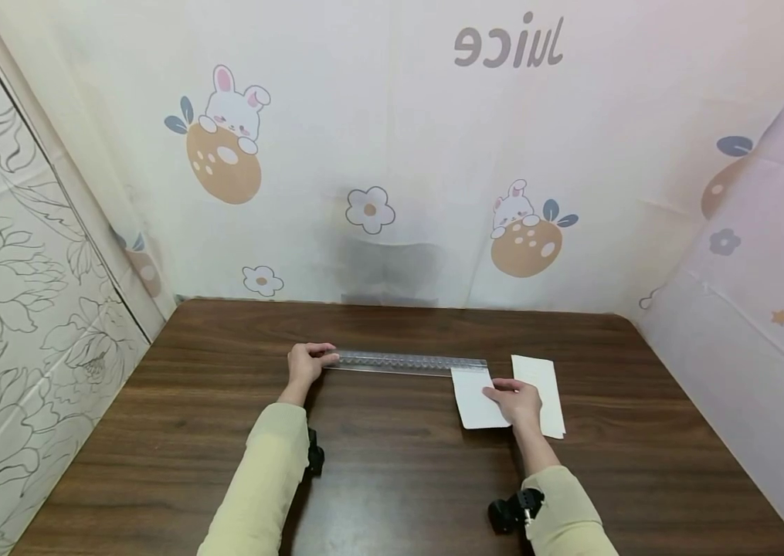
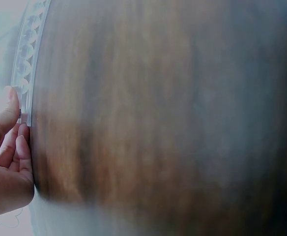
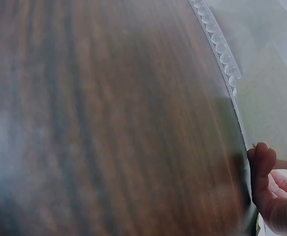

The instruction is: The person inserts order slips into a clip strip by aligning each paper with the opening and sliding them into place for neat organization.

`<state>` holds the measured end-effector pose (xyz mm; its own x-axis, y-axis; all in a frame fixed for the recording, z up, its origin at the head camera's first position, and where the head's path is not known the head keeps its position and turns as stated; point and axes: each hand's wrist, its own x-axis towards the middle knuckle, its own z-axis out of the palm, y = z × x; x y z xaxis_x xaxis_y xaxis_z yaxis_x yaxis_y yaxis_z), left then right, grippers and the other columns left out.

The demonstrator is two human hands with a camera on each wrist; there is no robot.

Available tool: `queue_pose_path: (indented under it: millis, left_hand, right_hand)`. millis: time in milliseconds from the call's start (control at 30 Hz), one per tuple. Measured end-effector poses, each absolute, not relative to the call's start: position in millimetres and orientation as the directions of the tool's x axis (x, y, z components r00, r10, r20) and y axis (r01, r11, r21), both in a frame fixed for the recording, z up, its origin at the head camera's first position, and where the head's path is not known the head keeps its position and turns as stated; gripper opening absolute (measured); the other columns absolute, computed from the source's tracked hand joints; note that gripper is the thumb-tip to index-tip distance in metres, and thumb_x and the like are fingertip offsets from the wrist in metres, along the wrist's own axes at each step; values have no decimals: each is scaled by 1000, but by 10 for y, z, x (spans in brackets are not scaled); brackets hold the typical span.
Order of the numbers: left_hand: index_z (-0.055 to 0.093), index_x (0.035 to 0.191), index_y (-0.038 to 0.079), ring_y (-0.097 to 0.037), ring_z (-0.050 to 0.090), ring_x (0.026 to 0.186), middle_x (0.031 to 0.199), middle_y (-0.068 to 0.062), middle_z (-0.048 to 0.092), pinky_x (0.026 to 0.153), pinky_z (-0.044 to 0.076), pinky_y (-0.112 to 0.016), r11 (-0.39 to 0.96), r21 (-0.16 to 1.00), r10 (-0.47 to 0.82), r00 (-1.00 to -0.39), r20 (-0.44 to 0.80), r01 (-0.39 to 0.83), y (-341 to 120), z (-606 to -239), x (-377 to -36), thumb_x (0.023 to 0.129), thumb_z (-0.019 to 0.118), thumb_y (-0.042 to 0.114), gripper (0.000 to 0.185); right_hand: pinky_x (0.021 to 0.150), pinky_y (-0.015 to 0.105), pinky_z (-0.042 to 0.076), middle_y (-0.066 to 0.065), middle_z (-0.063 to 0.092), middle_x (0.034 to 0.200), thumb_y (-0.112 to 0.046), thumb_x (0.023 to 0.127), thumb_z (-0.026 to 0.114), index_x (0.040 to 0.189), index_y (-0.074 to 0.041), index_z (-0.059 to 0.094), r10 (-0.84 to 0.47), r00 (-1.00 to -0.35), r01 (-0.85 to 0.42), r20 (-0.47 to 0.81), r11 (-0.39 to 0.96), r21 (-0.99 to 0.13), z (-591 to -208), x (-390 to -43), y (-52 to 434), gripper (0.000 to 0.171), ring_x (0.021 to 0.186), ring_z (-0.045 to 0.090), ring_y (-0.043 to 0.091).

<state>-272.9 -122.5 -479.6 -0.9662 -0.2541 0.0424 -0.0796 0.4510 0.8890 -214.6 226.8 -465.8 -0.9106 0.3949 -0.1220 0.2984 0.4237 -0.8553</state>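
Observation:
A long clear plastic ruler [image 1: 398, 362] with a row of round holes lies across the brown table. Its left end is pinched by my left hand [image 1: 307, 365]; in the left wrist view the thumb [image 2: 8, 110] is against the ruler [image 2: 28, 59]. My right hand [image 1: 518, 401] grips the right edge of a white paper sheet [image 1: 476, 405]. The top of that sheet meets the ruler's right end and overlaps it in the head view. More white paper [image 1: 536, 378] lies just right of the sheet, partly hidden behind my right hand.
The wooden table [image 1: 392, 471] ends at a back edge against a pale printed curtain [image 1: 392, 116]. More curtain panels flank it on the left and right. Black camera mounts [image 1: 515, 510] sit at both wrists.

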Motion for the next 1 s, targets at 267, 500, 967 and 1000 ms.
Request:
queue_pose_path:
  millis: [267,500,967,1000]
  left_hand:
    - [73,83,5,-27,56,90,88,-10,67,84,40,-39,474,879,-220,-974,56,-57,-1239,-4776,-2739,71,75,14,15]
    - [73,82,6,-25,56,86,84,-8,66,81,42,-38,478,876,-193,-981,33,-65,-1253,-4782,-2753,71,74,15,14]
    - [72,82,5,-26,56,87,85,-10,67,83,39,-37,505,863,-176,-980,91,-10,-1254,-4785,-2740,71,75,15,15]
    - [72,82,5,-26,56,87,85,-10,67,83,39,-37,508,861,-176,-980,93,-9,-1255,-4788,-2741,71,75,15,15]
  right_hand:
    - [58,22,37,21,61,97,-16,74,71,98,5,64,396,-908,310,-136,418,-854,-4656,-2175,2244,32,88,55,30]
    - [66,30,41,21,60,101,-17,75,70,99,3,64,391,-908,322,-147,430,-843,-4677,-2205,2234,32,92,54,32]
    - [68,30,39,20,59,103,-18,75,71,99,2,64,389,-911,319,-139,446,-836,-4697,-2247,2187,32,94,52,31]
    - [67,29,39,21,60,103,-18,74,71,99,2,64,388,-911,317,-137,449,-836,-4690,-2242,2180,32,93,53,31]
